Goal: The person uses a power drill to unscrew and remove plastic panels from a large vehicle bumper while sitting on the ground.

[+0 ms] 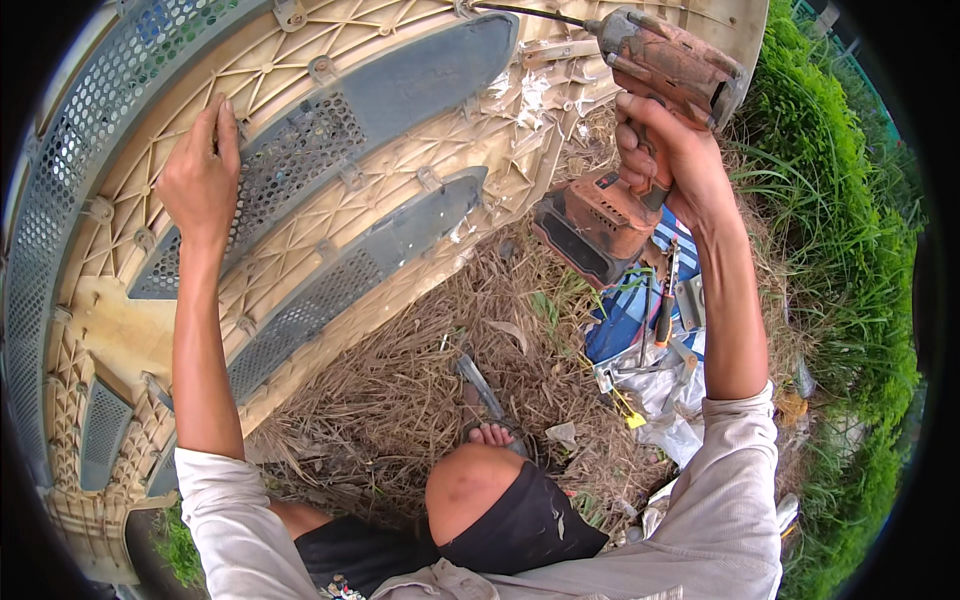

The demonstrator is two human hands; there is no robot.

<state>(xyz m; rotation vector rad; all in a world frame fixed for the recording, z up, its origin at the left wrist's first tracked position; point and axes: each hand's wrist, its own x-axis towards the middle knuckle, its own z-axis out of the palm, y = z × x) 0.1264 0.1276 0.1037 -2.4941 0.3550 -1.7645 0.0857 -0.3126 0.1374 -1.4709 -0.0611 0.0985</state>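
A large beige plastic panel (330,215) with ribbing and grey mesh inserts stands tilted in front of me. My left hand (200,175) presses flat against its ribbed face beside a mesh insert. My right hand (665,150) grips the handle of a dirty orange cordless drill (640,130). The drill's long thin bit (530,13) points left at the upper edge of the panel. The bit's tip is near a mounting tab at the top.
Dry straw covers the ground (420,370) below. Hand tools (660,310) lie on a blue and white sack (640,330) at the right. Tall green grass (850,250) borders the right side. My bent knee (470,485) and a sandalled foot (490,432) sit low in the middle.
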